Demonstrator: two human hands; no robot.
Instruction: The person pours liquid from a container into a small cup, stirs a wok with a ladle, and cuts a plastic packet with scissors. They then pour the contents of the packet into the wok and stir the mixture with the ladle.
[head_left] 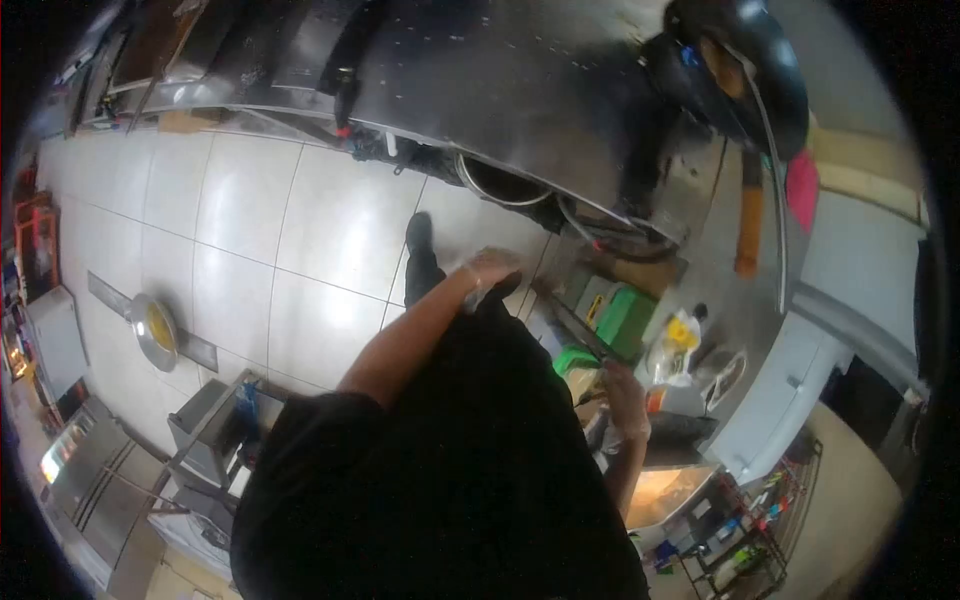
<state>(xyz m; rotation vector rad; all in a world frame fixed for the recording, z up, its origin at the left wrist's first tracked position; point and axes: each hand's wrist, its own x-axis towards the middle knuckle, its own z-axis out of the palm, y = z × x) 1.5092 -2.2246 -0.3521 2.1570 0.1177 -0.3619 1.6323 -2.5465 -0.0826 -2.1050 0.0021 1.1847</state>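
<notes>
My left hand (pixel 490 270), in a clear plastic glove, is in front of my dark clothing, above the tiled floor. Its fingers are blurred, and whether they hold anything does not show. To the right and lower, my right hand (pixel 627 405), also in a clear glove, is closed on one end of a long, thin, dark metal tool (pixel 572 322). The tool points up and left toward my left hand without touching it. Just beyond it lies a green container (pixel 625 322).
A metal work surface (pixel 480 70) spans the top, with a round metal rim (pixel 500 185) below its edge. Dark pans (pixel 730 75) are at upper right. A plastic bag with yellow contents (pixel 677 345) lies right of the green container. A round metal bowl (pixel 153 330) is at left.
</notes>
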